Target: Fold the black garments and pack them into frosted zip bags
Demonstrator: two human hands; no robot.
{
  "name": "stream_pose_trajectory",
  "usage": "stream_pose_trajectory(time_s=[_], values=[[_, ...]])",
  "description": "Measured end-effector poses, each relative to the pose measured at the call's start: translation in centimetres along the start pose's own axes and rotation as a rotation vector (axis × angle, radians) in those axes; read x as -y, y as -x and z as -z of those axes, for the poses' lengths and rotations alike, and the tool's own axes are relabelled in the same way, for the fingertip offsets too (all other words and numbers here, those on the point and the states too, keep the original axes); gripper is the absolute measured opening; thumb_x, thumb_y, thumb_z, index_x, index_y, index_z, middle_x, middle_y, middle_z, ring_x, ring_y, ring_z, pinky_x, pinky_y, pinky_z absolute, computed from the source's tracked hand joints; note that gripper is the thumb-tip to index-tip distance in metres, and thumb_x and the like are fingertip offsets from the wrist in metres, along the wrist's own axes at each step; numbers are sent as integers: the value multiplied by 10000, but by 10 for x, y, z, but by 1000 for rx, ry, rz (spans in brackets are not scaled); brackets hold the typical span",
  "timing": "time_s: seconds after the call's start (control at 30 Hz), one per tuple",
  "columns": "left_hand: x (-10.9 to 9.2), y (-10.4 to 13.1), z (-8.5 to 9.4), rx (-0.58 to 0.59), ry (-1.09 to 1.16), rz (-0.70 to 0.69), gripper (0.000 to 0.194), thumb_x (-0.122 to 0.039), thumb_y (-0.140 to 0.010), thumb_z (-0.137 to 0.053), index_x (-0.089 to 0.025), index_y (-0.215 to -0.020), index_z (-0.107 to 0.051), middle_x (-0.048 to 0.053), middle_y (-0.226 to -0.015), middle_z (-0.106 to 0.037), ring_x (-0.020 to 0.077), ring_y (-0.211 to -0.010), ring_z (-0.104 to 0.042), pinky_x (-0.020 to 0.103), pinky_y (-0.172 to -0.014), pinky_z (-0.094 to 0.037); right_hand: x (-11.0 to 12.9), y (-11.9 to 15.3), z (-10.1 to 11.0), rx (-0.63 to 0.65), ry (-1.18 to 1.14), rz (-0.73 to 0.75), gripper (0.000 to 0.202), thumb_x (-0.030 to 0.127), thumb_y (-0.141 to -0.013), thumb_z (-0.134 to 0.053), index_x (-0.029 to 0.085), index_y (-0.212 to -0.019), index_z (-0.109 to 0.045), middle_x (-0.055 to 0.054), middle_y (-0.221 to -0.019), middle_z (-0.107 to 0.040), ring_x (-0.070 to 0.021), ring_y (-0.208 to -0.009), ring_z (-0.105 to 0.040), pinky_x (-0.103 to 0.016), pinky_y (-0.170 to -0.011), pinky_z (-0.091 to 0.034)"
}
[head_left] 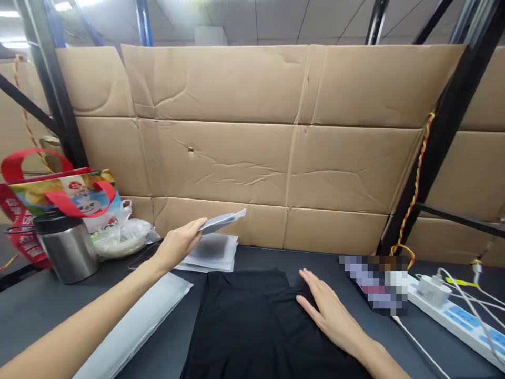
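My left hand (181,243) reaches out over the table, its fingers closed on the near end of a flat, pale plastic packet (224,220). The packet is tilted and held just above a small pile of translucent plastic bags (216,251). In front of me a black garment (244,326) lies spread out, its upper edge facing the cardboard. My right hand (325,310) rests open at the garment's right side, fingers stretched out and thumb touching the cloth. Left of the garment lies a long whitish plastic sleeve (138,326), partly behind my left forearm.
A steel tumbler (69,247), a colourful bag with red handles (79,195) and a knotted plastic bag (124,237) stand at left. A pixelated device (373,287) and a power strip (453,313) with white cables lie at right. Cardboard (221,163) walls the back.
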State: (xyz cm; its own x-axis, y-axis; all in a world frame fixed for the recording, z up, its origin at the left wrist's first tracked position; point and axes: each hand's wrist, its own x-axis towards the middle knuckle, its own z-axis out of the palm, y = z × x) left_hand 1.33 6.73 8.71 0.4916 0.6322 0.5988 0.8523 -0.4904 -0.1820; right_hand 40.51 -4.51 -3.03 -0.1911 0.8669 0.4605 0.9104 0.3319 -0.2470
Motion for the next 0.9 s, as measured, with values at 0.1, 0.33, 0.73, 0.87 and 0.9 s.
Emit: stream_pose_trajectory(time_s=[0.1, 0.33, 0.73, 0.87, 0.9], values=[[-53, -5, 14, -32, 28, -90, 424, -119, -910, -373, -208, -1323, -401, 109, -1325, -565, 235, -1148, -586, 368, -925, -504, 12, -6, 15, -374, 28, 52, 649, 396, -934, -487, 164, -1478, -219, -122, -1504, -315, -265, -1378, -298, -485, -1113, -324], [-147, 33, 10, 72, 157, -380, 413, 11, -815, -461, -140, -1197, -504, 120, -1162, -669, 248, -1056, -642, 349, -855, -544, 38, -6, 30, -321, 134, 483, 489, 124, -929, -476, 230, -1400, -394, -60, -1325, -564, -212, -1237, -506, -437, -1066, -413], [-117, 80, 5, -145, 659, -69, 126, -243, -966, -480, -226, -921, -597, -7, -812, -700, 146, -714, -677, 221, -661, -521, 89, -17, 30, -313, -33, 492, 255, 191, -918, -505, 182, -1167, -558, -90, -1072, -665, -240, -1013, -607, -437, -909, -500], [-126, 76, 6, -182, 599, -195, 175, -213, -975, -454, -200, -871, -594, 12, -772, -694, 145, -666, -668, 230, -634, -518, 139, -26, 25, -277, -72, 653, 165, 118, -930, -473, 174, -1032, -590, -36, -870, -668, -182, -814, -605, -358, -816, -502], [-127, 76, 6, -180, 582, -219, 184, -201, -976, -447, -194, -862, -592, 18, -763, -692, 147, -661, -666, 234, -630, -517, 143, -27, 23, -276, -60, 660, 165, 99, -933, -458, 171, -992, -595, -28, -833, -658, -173, -771, -594, -348, -785, -498]])
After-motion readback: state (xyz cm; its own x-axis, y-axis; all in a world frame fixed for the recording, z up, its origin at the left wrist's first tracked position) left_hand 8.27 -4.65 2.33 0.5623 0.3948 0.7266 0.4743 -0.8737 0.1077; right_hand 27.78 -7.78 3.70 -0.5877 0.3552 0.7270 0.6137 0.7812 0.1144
